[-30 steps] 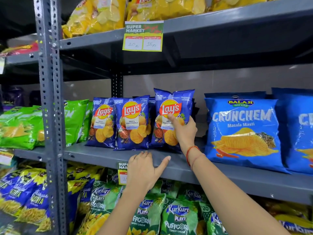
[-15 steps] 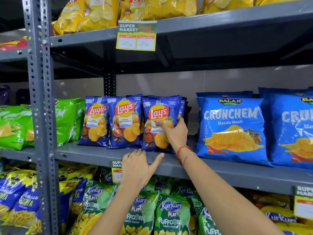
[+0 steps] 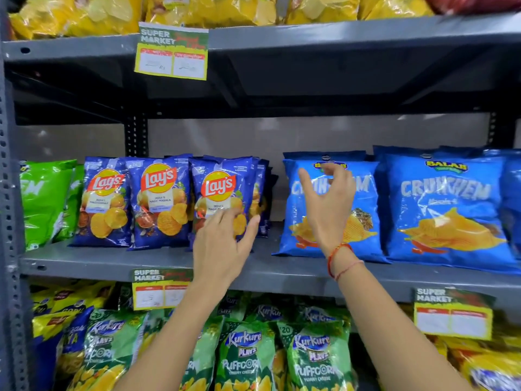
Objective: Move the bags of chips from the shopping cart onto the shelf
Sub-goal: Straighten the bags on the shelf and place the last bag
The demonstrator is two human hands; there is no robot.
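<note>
Three dark blue Lay's chip bags stand upright in a row on the grey middle shelf [image 3: 112,261]. The rightmost Lay's bag [image 3: 220,190] has more bags stacked behind it. My left hand [image 3: 222,246] is raised in front of that bag's lower part, fingers spread, holding nothing. My right hand [image 3: 327,204] hovers with fingers apart in front of a light blue Crunchem bag [image 3: 358,235], also empty. The shopping cart is out of view.
A second Crunchem bag [image 3: 451,210] stands to the right, green bags [image 3: 45,201] to the left. Yellow bags [image 3: 84,15] fill the top shelf, Kurkure Puffcorn bags [image 3: 245,356] the lower one. A gap [image 3: 276,210] separates the Lay's and Crunchem bags. Price tags [image 3: 172,52] hang from the shelf edges.
My right hand let go of the rightmost Lay's bag and moved right in front of the Crunchem bag. My left hand rose from the shelf edge. The view shifted right and closer.
</note>
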